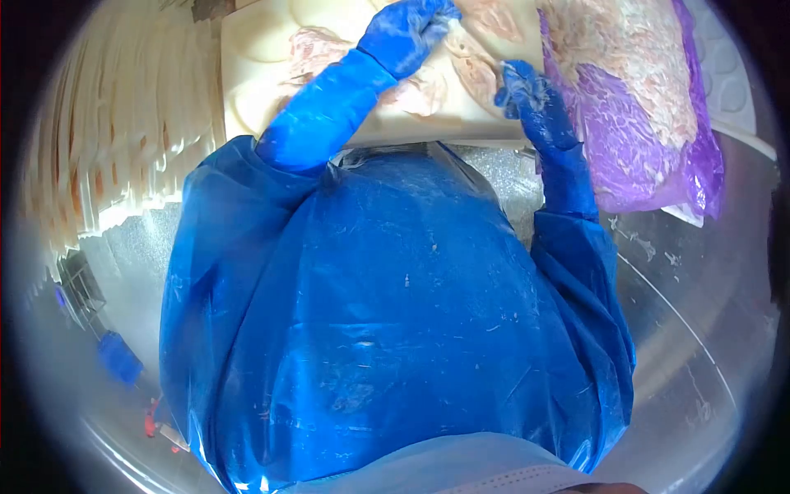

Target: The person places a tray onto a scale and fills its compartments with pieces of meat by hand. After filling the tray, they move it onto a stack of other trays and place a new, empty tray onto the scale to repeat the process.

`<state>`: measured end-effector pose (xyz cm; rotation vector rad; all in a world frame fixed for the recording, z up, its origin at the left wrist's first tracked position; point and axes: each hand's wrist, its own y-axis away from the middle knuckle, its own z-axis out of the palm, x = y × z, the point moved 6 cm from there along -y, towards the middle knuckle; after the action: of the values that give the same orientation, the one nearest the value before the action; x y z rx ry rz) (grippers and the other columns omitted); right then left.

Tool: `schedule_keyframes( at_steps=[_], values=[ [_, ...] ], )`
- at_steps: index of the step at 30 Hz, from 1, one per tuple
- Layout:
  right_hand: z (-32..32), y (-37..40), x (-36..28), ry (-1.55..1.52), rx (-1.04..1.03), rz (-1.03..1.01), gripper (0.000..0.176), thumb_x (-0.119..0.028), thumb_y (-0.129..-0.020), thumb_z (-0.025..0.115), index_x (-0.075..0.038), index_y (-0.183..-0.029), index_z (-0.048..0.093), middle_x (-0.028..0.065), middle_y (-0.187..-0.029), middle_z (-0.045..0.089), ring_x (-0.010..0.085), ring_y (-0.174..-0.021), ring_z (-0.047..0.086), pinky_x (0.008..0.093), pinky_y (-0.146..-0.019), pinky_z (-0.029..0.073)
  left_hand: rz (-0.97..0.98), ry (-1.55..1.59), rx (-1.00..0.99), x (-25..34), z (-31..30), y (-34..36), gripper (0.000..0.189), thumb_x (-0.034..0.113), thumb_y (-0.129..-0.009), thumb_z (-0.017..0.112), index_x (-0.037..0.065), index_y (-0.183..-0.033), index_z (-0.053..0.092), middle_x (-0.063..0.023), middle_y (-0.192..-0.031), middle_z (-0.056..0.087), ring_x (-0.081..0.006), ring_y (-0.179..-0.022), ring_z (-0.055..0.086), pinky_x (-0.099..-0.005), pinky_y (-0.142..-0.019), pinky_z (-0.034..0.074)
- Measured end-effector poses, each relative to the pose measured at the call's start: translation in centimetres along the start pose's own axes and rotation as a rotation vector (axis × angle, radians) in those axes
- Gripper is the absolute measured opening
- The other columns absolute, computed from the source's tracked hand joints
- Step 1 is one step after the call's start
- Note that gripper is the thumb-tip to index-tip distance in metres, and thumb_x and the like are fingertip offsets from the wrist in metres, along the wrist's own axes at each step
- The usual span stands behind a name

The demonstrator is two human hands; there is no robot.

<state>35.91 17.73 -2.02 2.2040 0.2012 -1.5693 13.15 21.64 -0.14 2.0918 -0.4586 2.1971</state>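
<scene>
Both of my hands wear blue gloves over the pale tray. My left hand (pixel 407 33) is closed at the top centre, its fingers curled at the upper end of a pale, fleshy piece (pixel 476 70). My right hand (pixel 524 89), at the lower right end of that piece, has bent fingers pressed together; what they hold, if anything, is too small to make out. More pinkish pieces lie on the tray (pixel 255 62), one at the left (pixel 315 51), one below my left hand (pixel 424 90) and one at the top (pixel 494 18).
A purple plastic bag (pixel 613 140) at the right holds a mass of pale, shredded-looking material (pixel 634 58). Stacked pale sheets (pixel 123 107) stand at the left. A white dimpled tray (pixel 720 62) lies at the far right. Metal surfaces (pixel 675 313) show lower down.
</scene>
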Motion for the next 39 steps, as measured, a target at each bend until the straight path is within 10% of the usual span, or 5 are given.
schedule_keyframes(
  at_steps=[2, 7, 16, 32, 39],
  values=[
    [-3.3, -0.5, 6.3, 0.185, 0.233, -0.173, 0.025, -0.022, -0.1, 0.055, -0.006, -0.118, 0.062, 0.0119, -0.104, 0.069, 0.0229, -0.09, 0.068, 0.0382, -0.082, 0.055, 0.467, -0.938, 0.073, 3.0, 2.2, 1.0, 0.028, 0.01, -0.086, 0.064, 0.012, -0.114, 0.068, -0.0113, -0.109, 0.069, -0.0308, -0.099, 0.067, -0.0405, -0.087, 0.053],
    [0.1, 2.9, -4.4, 1.012, 0.574, -0.609, 0.029, -0.019, -0.088, 0.069, -0.011, -0.117, 0.067, 0.012, -0.113, 0.068, 0.0291, -0.103, 0.067, 0.0397, -0.09, 0.052, 0.57, -1.08, -0.288, -2.1, 5.3, 2.7, 0.034, 0.02, -0.089, 0.06, 0.015, -0.122, 0.066, -0.0125, -0.121, 0.065, -0.0337, -0.115, 0.059, -0.0457, -0.1, 0.045],
    [0.3, 0.6, -0.1, 0.894, 0.326, -0.286, 0.05, -0.033, -0.083, 0.075, -0.01, -0.125, 0.06, 0.0134, -0.105, 0.068, 0.0312, -0.097, 0.067, 0.0474, -0.09, 0.05, 0.529, -1.233, -0.204, 0.3, 8.5, 1.8, 0.042, 0.039, -0.079, 0.072, 0.017, -0.114, 0.066, -0.0116, -0.106, 0.067, -0.0329, -0.095, 0.063, -0.0487, -0.084, 0.048],
    [-5.8, 0.4, -4.5, 0.214, -0.122, -0.287, 0.051, -0.004, -0.082, 0.073, -0.005, -0.128, 0.054, 0.0118, -0.104, 0.065, 0.0213, -0.099, 0.063, 0.034, -0.088, 0.051, -0.357, 0.214, -0.226, 1.5, 9.6, 0.5, 0.037, 0.013, -0.081, 0.082, 0.001, -0.109, 0.06, -0.0103, -0.091, 0.069, -0.0151, -0.084, 0.067, -0.0293, -0.073, 0.055],
    [-3.5, 0.8, -5.9, 0.36, 0.073, -0.54, 0.063, -0.01, -0.087, 0.072, -0.009, -0.144, 0.045, 0.0113, -0.117, 0.062, 0.0222, -0.111, 0.061, 0.0349, -0.096, 0.048, -0.111, 0.076, -0.256, -0.4, 9.0, -1.7, 0.028, 0.007, -0.085, 0.074, 0.004, -0.111, 0.067, -0.0068, -0.1, 0.07, -0.0153, -0.09, 0.063, -0.0311, -0.082, 0.052]
  ],
)
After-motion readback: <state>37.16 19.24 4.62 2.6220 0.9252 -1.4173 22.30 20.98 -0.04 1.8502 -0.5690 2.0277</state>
